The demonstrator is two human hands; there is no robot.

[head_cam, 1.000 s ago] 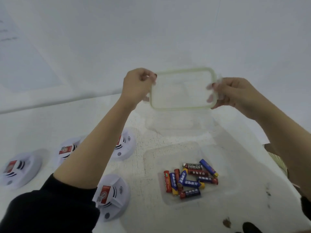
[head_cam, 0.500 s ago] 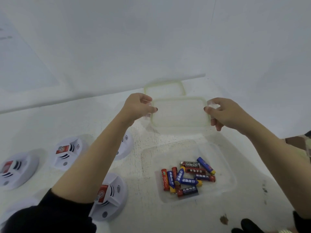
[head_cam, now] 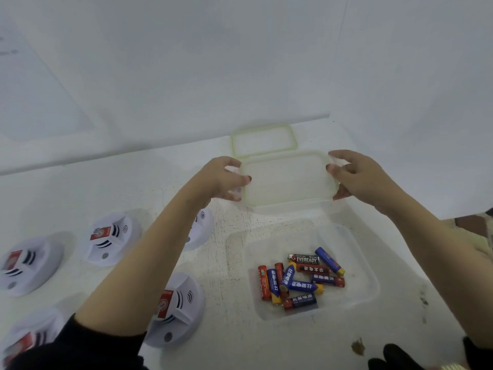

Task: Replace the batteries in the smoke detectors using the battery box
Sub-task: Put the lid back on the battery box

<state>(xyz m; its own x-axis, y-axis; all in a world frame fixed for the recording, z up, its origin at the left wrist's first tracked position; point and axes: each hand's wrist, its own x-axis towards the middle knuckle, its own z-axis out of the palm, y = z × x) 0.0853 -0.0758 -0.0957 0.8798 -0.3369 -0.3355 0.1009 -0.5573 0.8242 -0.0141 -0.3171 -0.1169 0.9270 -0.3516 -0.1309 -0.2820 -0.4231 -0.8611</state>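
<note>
Left hand (head_cam: 221, 180) and right hand (head_cam: 360, 177), well apart, each grip one short edge of a clear lid (head_cam: 288, 177) with curled fingers, far on the white table (head_cam: 80, 188). The open battery box (head_cam: 369, 265) sits nearer, holding loose batteries (head_cam: 301, 279). A second green-rimmed lid (head_cam: 264, 141) lies farther back. Smoke detectors (head_cam: 112, 239) lie at left.
</note>
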